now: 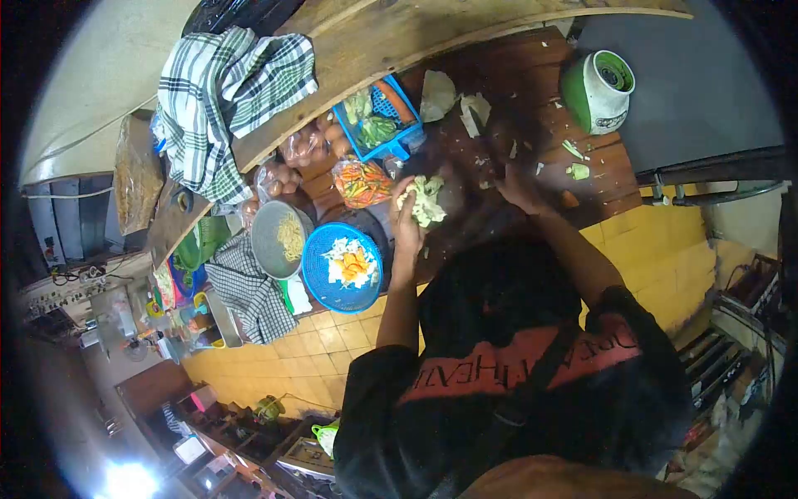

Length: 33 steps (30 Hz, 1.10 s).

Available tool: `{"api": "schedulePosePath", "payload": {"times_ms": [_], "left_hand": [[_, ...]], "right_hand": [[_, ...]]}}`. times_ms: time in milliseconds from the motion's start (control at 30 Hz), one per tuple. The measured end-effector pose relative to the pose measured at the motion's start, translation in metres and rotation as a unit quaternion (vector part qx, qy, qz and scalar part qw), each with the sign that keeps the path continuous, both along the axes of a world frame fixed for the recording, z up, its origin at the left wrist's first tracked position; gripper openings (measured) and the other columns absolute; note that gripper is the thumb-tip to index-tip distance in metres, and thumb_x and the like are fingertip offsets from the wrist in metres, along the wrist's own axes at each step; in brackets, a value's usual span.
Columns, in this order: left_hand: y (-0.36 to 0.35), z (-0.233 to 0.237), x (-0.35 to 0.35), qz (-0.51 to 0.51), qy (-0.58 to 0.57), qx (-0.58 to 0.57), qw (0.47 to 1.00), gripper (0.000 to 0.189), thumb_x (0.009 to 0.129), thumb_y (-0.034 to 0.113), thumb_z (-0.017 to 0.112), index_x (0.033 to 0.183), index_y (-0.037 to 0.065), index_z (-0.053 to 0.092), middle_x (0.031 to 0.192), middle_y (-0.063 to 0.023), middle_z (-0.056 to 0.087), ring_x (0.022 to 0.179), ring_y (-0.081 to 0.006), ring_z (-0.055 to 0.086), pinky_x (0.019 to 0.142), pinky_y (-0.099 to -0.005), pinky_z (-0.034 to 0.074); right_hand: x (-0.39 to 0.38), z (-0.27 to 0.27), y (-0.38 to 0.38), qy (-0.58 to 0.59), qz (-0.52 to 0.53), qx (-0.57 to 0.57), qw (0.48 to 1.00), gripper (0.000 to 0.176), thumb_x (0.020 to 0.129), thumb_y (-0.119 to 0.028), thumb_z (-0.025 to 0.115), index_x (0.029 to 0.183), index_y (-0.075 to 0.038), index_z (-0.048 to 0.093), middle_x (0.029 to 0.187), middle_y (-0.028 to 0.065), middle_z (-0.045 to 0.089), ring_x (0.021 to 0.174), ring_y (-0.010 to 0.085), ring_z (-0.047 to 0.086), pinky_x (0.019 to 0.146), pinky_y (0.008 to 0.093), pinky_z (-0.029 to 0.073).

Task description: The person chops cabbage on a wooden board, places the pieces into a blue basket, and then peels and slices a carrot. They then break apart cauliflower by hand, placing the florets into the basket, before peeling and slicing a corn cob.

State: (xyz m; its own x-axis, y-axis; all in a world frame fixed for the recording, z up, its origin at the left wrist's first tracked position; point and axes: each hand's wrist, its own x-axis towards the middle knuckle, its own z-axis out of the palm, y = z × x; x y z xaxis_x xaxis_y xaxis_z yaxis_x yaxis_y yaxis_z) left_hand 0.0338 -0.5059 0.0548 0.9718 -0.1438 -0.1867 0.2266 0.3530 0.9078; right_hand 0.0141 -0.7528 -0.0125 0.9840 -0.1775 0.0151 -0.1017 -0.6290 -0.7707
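Observation:
My left hand (406,219) is closed around a pale yellow-green piece of cauliflower (427,202), held over the dark wooden table. To its right, my right hand (519,191) is low over the tabletop with its fingers curled. A dark, narrow shape seems to extend from it, but I cannot make out what it is. Close to my left hand sits a clear bag of red, orange and green chillies (362,183). A round blue basket (307,264) holds chopped white pieces with orange slices on top.
A blue rectangular basket (397,150) holds carrot and green vegetables. Pale leaves (437,96) and scraps lie on the table (532,75). A grey bowl (264,241) contains noodles. A green-white appliance base (597,96) stands at right. A checked cloth (195,91) hangs over a wooden ledge.

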Motion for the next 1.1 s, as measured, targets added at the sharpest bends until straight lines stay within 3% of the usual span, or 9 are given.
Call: {"api": "schedulePosePath", "payload": {"times_ms": [167, 300, 433, 500, 567, 700, 767, 1067, 1100], "left_hand": [[-0.009, -0.004, -0.007, -0.01, 0.001, -0.141, 0.99, 0.041, 0.085, 0.012, 0.051, 0.123, -0.001, 0.046, 0.117, -0.0141, 0.053, 0.108, -0.0254, 0.053, 0.095, -0.0367, 0.042], [-0.021, 0.015, -0.015, -0.035, 0.003, -0.192, 0.981, 0.044, 0.083, 0.01, 0.051, 0.125, -0.002, 0.044, 0.116, -0.015, 0.054, 0.107, -0.0246, 0.053, 0.095, -0.0353, 0.042], [-0.026, 0.014, -0.017, -0.054, -0.019, -0.079, 0.995, 0.034, 0.082, 0.005, 0.055, 0.115, -0.002, 0.052, 0.11, -0.0111, 0.057, 0.102, -0.0191, 0.054, 0.091, -0.0301, 0.042], [-0.024, 0.02, -0.014, -0.056, -0.134, 0.197, 0.97, 0.028, 0.082, 0.003, 0.058, 0.109, -0.001, 0.055, 0.105, -0.0087, 0.059, 0.098, -0.0164, 0.055, 0.088, -0.0285, 0.042], [-0.029, 0.012, -0.016, -0.06, -0.121, 0.15, 0.979, 0.027, 0.081, 0.002, 0.059, 0.108, 0.0, 0.056, 0.101, -0.0076, 0.06, 0.096, -0.0159, 0.055, 0.088, -0.0285, 0.042], [-0.039, -0.01, -0.014, 0.045, -0.163, 0.229, 0.959, 0.024, 0.086, 0.004, 0.056, 0.109, 0.001, 0.054, 0.102, -0.0074, 0.058, 0.091, -0.0169, 0.056, 0.083, -0.029, 0.045], [-0.025, -0.043, -0.002, 0.241, -0.006, 0.111, 0.964, 0.026, 0.088, 0.005, 0.053, 0.114, 0.002, 0.051, 0.101, -0.0078, 0.058, 0.086, -0.0169, 0.057, 0.075, -0.0295, 0.048], [0.0, 0.016, 0.003, 0.003, 0.007, -0.21, 0.978, 0.033, 0.088, 0.018, 0.053, 0.118, 0.006, 0.046, 0.106, -0.012, 0.058, 0.094, -0.0222, 0.058, 0.082, -0.0329, 0.047], [-0.006, 0.024, 0.0, 0.018, -0.003, -0.178, 0.984, 0.032, 0.088, 0.017, 0.052, 0.118, 0.006, 0.047, 0.107, -0.0112, 0.056, 0.095, -0.0212, 0.057, 0.082, -0.0322, 0.047]], "right_hand": [[0.001, 0.033, 0.011, -0.112, -0.017, -0.125, 0.986, 0.056, 0.08, -0.032, 0.07, 0.122, 0.0, 0.05, 0.101, 0.0197, 0.062, 0.086, 0.033, 0.061, 0.078, 0.039, 0.048], [-0.011, 0.104, 0.043, 0.072, 0.022, 0.164, 0.984, 0.061, 0.079, -0.032, 0.07, 0.124, 0.003, 0.047, 0.107, 0.0196, 0.061, 0.1, 0.0288, 0.059, 0.087, 0.0395, 0.046], [-0.011, 0.108, 0.057, 0.126, 0.012, 0.377, 0.918, 0.051, 0.077, -0.024, 0.071, 0.114, 0.006, 0.052, 0.096, 0.0159, 0.063, 0.086, 0.0252, 0.062, 0.075, 0.0351, 0.05], [-0.014, 0.073, 0.057, 0.089, -0.016, 0.331, 0.939, 0.047, 0.077, -0.022, 0.071, 0.112, 0.005, 0.053, 0.095, 0.0147, 0.063, 0.083, 0.0243, 0.062, 0.072, 0.0347, 0.05], [-0.015, 0.067, 0.057, 0.05, -0.042, 0.281, 0.957, 0.044, 0.077, -0.02, 0.071, 0.11, 0.004, 0.054, 0.094, 0.0134, 0.063, 0.08, 0.0234, 0.063, 0.069, 0.0343, 0.051], [-0.018, 0.087, 0.063, 0.02, -0.092, 0.389, 0.917, 0.043, 0.076, -0.021, 0.071, 0.107, 0.003, 0.055, 0.091, 0.0127, 0.063, 0.08, 0.0228, 0.063, 0.068, 0.035, 0.051], [-0.02, 0.089, 0.059, 0.055, -0.116, 0.431, 0.893, 0.042, 0.076, -0.022, 0.071, 0.106, 0.003, 0.055, 0.09, 0.013, 0.063, 0.081, 0.0231, 0.063, 0.069, 0.036, 0.051], [0.003, 0.038, 0.041, -0.016, -0.018, -0.031, 0.999, 0.044, 0.078, -0.026, 0.072, 0.108, 0.001, 0.057, 0.084, 0.013, 0.065, 0.069, 0.0184, 0.065, 0.059, 0.0302, 0.052], [0.002, 0.049, 0.043, -0.034, -0.019, -0.029, 0.999, 0.049, 0.078, -0.033, 0.071, 0.11, 0.0, 0.056, 0.092, 0.018, 0.063, 0.08, 0.0287, 0.063, 0.069, 0.0369, 0.05]]}}
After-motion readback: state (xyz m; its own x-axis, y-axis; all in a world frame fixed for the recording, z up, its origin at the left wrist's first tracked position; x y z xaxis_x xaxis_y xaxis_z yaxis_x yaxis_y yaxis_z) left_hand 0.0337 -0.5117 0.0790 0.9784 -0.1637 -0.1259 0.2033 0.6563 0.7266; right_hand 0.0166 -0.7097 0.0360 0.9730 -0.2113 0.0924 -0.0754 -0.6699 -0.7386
